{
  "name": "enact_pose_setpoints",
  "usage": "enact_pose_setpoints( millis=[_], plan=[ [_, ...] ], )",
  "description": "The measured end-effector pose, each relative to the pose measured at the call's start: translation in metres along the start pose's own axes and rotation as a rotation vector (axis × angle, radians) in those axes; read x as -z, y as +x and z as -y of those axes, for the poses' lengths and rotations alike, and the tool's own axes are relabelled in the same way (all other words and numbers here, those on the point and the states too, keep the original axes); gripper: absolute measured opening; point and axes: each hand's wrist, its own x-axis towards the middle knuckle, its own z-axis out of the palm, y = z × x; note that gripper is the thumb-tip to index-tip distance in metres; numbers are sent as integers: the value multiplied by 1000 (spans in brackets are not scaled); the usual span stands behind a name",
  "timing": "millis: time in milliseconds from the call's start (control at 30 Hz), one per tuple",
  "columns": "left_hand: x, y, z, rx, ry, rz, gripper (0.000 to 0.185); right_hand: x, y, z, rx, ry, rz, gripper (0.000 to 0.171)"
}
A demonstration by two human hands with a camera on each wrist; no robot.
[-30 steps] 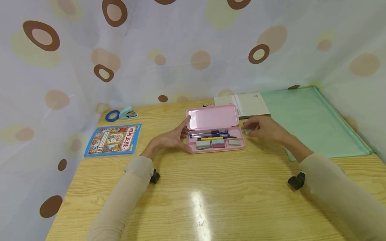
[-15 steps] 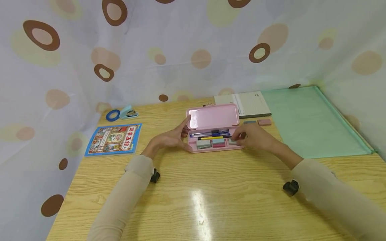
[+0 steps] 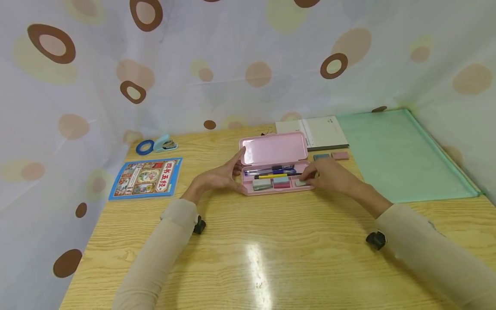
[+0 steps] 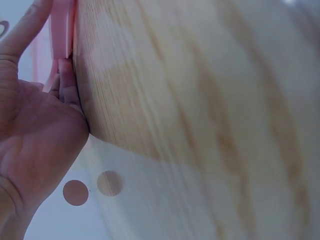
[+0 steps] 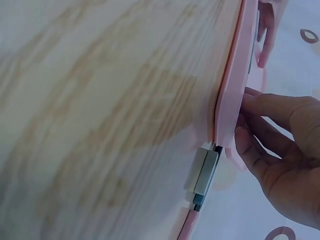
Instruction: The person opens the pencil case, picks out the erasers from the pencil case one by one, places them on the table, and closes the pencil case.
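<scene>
A pink pencil case (image 3: 281, 192) lies with its lid (image 3: 275, 150) tipped back. Inside are blue pens (image 3: 267, 171) and a yellow pencil (image 3: 271, 175) with a dark tip. Its front compartments hold a pale eraser (image 3: 262, 185), a blue-and-red eraser (image 3: 281, 182) and another pale eraser (image 3: 300, 183) on the right. My left hand (image 3: 218, 178) holds the case's left end, thumb at the front corner and forefinger along the lid's edge. My right hand (image 3: 332, 175) reaches into the right compartment, its curled fingers pinching the pale eraser there; the fingertips are partly hidden.
Right of the case lie a pale green eraser (image 5: 206, 172), a blue eraser (image 3: 321, 156) and a pink eraser (image 3: 340, 155). Behind are notebooks (image 3: 321, 131); a green mat (image 3: 407, 159) covers the right. Leftward are a picture book (image 3: 145, 178), blue tape (image 3: 144, 147) and a hole punch (image 3: 164, 144).
My right hand has moved left from the table beside the case into its right compartment, uncovering the blue and pink erasers. My left hand keeps its place.
</scene>
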Motion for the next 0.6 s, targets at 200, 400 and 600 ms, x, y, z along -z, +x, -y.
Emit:
enact_pose_setpoints(
  millis=[200,400,600],
  plan=[
    [0,0,1,-15,8,-3,135,-2,5,-1,58,-68,10,14],
    [-2,1,0,-19,16,-9,135,-3,7,1,40,-119,22,14],
    [-1,0,0,-12,20,-11,135,-4,8,0,71,-157,6,12]
  ],
)
